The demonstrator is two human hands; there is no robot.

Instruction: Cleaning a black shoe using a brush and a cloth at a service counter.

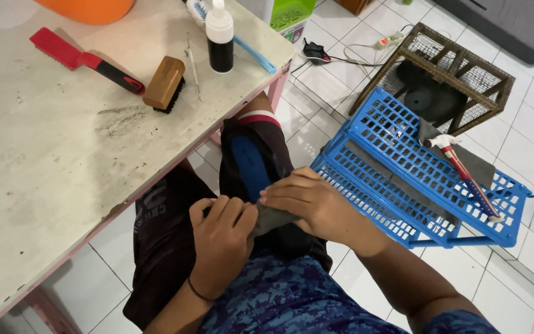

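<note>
A dark shoe [261, 139] with a blue insole and a red and white band at its far end lies on my lap. My left hand [220, 238] grips the near end of the shoe, fingers curled over a grey flap of material [271, 218]. My right hand [310, 201] presses on the same grey flap from the right, fingers flat and pointing left. Both hands touch each other at the flap.
A worn white table [50, 154] on my left carries a red brush [84, 60], a wooden brush [165, 83], a thin metal pick [193, 71], a black bottle with white cap [220, 38] and a light blue toothbrush [251, 52]. A blue plastic rack [403, 167] on the tiled floor holds a red-handled tool [468, 179]. A wire cage [446, 74] stands behind it.
</note>
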